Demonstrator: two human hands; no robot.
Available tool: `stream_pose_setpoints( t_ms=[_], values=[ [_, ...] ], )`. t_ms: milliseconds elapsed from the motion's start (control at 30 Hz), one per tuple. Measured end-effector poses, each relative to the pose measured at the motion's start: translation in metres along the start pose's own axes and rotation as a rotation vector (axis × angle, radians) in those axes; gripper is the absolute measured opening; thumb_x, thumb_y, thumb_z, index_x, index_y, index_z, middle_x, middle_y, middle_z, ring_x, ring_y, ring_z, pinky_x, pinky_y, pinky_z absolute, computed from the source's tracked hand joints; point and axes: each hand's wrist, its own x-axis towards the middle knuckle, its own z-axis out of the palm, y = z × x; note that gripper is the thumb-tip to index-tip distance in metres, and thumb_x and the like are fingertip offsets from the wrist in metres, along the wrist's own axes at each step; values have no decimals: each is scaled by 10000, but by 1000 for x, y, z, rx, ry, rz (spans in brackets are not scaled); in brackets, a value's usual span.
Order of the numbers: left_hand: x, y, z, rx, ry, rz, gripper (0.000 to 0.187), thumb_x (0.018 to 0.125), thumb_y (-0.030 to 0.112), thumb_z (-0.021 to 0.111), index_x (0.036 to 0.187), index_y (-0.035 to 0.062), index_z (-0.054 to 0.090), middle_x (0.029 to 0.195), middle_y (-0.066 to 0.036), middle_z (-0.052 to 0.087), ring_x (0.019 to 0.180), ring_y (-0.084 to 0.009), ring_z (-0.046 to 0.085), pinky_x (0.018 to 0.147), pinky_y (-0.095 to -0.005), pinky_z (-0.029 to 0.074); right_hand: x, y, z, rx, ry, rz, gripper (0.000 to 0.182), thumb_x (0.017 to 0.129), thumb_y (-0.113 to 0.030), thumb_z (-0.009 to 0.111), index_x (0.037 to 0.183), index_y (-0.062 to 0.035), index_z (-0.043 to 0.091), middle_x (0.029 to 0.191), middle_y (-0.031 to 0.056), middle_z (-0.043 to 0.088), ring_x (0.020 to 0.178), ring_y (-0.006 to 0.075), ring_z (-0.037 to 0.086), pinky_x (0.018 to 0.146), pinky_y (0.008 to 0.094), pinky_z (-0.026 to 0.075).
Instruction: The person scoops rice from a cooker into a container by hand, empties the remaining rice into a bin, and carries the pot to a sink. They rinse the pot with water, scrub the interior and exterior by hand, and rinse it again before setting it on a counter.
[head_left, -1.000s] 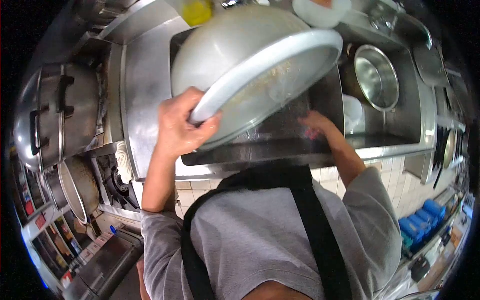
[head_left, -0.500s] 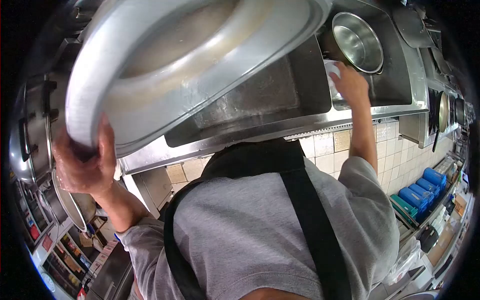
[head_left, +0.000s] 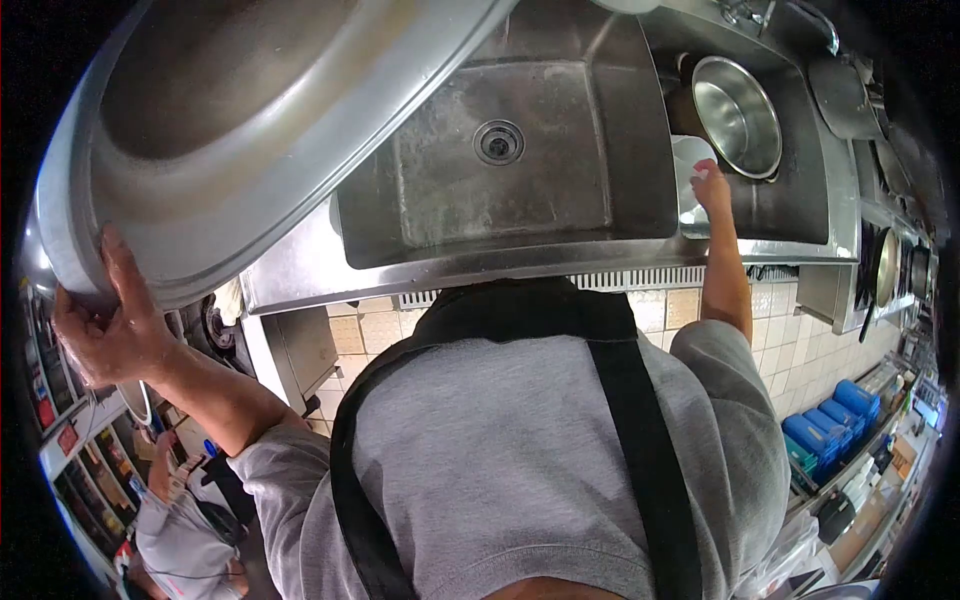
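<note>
My left hand (head_left: 125, 325) is wet and closed round the rim of a large metal basin (head_left: 250, 180), which is held tilted over the left end of the counter. Brownish marks show on its surface, and its upper part runs out of the picture. Over in the right-hand sink, my right hand (head_left: 713, 190) has its fingers closed at a whitish bowl-like piece (head_left: 690, 152); its exact kind is hard to make out. Close beside that hand stands a round metal pot (head_left: 738, 118).
The wide left sink (head_left: 430, 200) with its drain (head_left: 498, 143) lies in front of me. A tap (head_left: 740, 12) is at the back right. Pans (head_left: 886, 265) hang at the right, above blue containers (head_left: 830, 425). Another person (head_left: 185, 535) is at lower left.
The basin has moved left with my left hand, uncovering the left sink and its drain. My right hand stays in the right sink, its fingers at the whitish piece. Another person shows at lower left.
</note>
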Motion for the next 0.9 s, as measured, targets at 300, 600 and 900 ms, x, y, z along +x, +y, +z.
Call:
stream_pose_setpoints(
  t_ms=[300, 600, 900],
  values=[
    [-19, -42, -7, 243, -23, -111, 497, 605, 423, 824, 746, -20, 649, 623, -84, 648, 491, -147, 607, 466, -235, 492, -7, -111, -154, 223, 136, 27, 253, 796, -159, 638, 1042, -144, 577, 826, 140, 640, 768, 260, 615, 698, 361, 466],
    [-21, -50, -2, 176, -49, -190, 502, 609, 416, 825, 745, -36, 657, 638, -92, 656, 514, -145, 618, 500, -240, 499, -11, -227, -155, -370, -394, -947, 273, 723, -158, 652, 964, -35, 612, 845, 152, 610, 834, 334, 594, 717, 410, 474],
    [-44, -68, -5, 243, -78, -400, 479, 600, 384, 840, 728, -41, 661, 588, -73, 643, 474, -106, 576, 483, -205, 461, -35, -279, -89, -779, -809, -1113, 80, 665, -135, 645, 672, -56, 644, 688, 125, 623, 761, 310, 629, 651, 416, 491]
  ],
)
